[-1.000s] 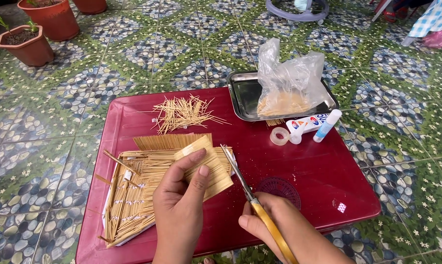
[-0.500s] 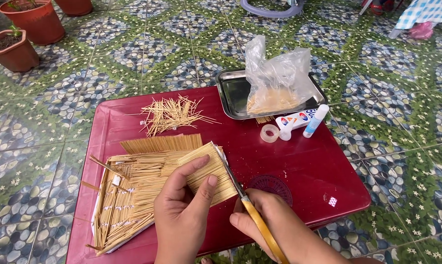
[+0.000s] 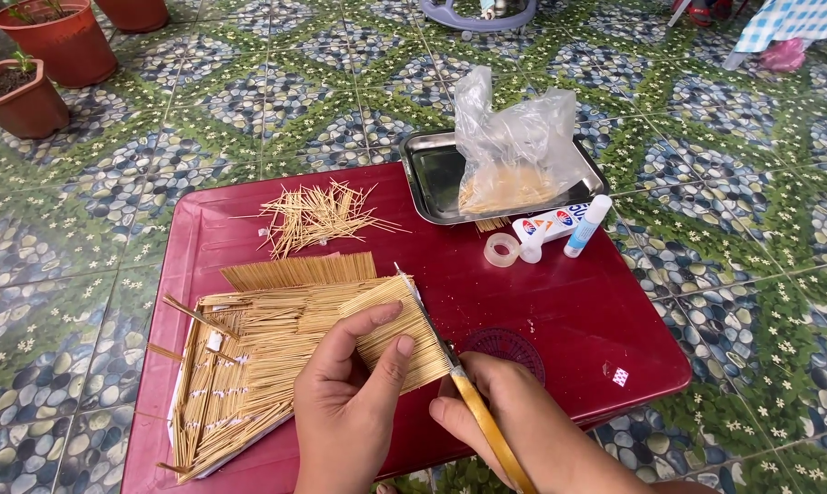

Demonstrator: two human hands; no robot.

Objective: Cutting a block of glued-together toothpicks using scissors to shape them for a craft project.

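The left hand [image 3: 354, 402] pinches a flat panel of glued toothpicks [image 3: 397, 329] while the right hand [image 3: 514, 425] grips yellow-handled scissors [image 3: 450, 370] along its edge, above a red table [image 3: 560, 311] holding a steel tray [image 3: 436, 178], loose toothpicks [image 3: 317, 215] and a tape roll [image 3: 502, 250].

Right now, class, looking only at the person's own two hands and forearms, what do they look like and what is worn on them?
Both are bare: the left hand and the right hand show no gloves, rings, watch or bracelet. No sleeve reaches the visible forearms. Fingernails are short and unpainted.
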